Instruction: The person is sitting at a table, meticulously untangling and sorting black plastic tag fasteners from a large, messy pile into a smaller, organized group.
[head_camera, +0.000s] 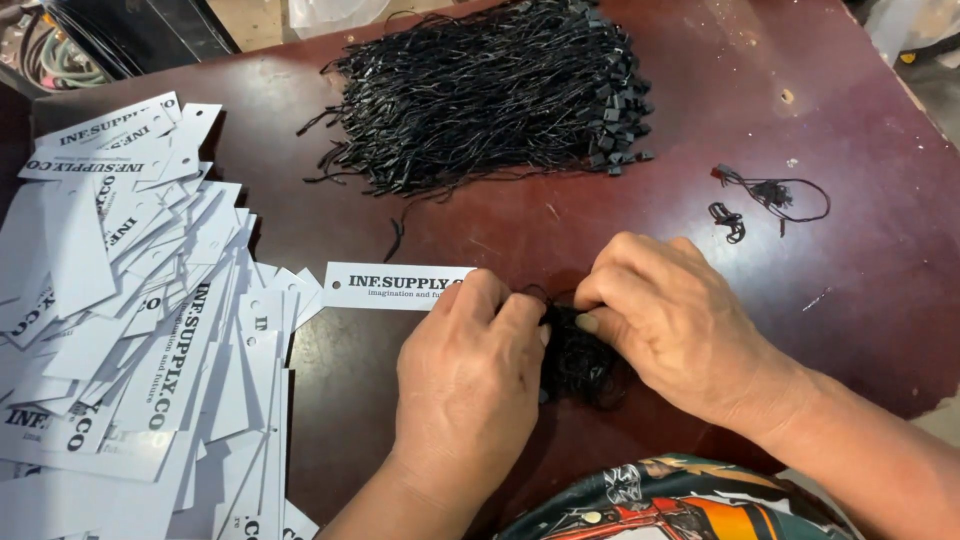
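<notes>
One white paper tag (395, 285) is being pinned under the curled fingers of the left hand (470, 375), and a small tangle of black strings (578, 362) is being pinched by the right hand (665, 320), just between both hands. Beyond the hands, one large bundle of black string fasteners (490, 95) is lying; to the left hand's left, a pile of white tags (130, 330), too many to count, is spread; two loose strings (770, 195) are lying beyond the right hand.

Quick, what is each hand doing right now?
Left hand: closed on a white card tag.
Right hand: fingers pinched on a black string bundle.
</notes>
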